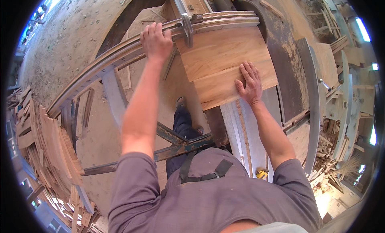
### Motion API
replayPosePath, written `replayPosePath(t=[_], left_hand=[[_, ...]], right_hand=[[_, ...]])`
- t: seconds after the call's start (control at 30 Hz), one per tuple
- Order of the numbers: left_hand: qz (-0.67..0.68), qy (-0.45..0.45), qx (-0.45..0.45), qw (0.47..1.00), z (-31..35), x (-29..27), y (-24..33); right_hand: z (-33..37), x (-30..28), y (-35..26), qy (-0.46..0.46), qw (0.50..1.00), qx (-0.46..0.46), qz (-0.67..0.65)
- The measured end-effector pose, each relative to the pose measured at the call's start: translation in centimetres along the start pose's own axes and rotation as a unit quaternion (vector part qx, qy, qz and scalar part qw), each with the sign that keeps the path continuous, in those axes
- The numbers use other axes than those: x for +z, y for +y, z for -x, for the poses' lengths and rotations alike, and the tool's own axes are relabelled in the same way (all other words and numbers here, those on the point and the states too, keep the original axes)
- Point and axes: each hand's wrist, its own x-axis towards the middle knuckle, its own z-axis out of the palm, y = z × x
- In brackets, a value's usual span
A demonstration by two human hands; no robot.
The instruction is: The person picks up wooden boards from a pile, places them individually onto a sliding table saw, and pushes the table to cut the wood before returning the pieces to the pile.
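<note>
A light brown wooden panel (224, 46) lies on the saw-table-like machine in front of me, its far edge along a long metal rail (132, 48). A lengthwise line and a stepped left edge suggest two boards side by side. My right hand (250, 82) rests flat on the panel's near right part, fingers stretched out. My left hand (156, 42) is curled over the rail, left of the panel; its fingertips are partly hidden. Between that hand and the panel, a grey metal arm (187, 30) crosses the rail and reaches down at the panel's far left corner.
A pale metal table strip (236, 128) runs toward me, with a small yellow tool (262, 174) by my right elbow. Steel frame bars (184, 146) cross near my legs. Offcut piles (56, 144) stand at left, with more scrap wood (327, 144) at right.
</note>
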Motion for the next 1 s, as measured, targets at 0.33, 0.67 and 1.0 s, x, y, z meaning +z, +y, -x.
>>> replayPosePath(t=[0.33, 0.67, 1.0], left_hand=[[0.550, -0.254, -0.451, 0.655, 23.8, -6.8, 14.0], [0.563, -0.269, -0.366, 0.690, 33.4, -20.5, 19.2], [0.428, -0.038, -0.031, 0.902, 19.0, -27.1, 18.6]], right_hand=[[8.0, -4.8, 0.6, -0.055, 0.997, 0.047, -0.025], [3.1, -8.7, -5.8, -0.035, 0.982, -0.159, -0.093], [0.5, -30.8, -4.0, -0.011, 0.972, -0.078, -0.222]])
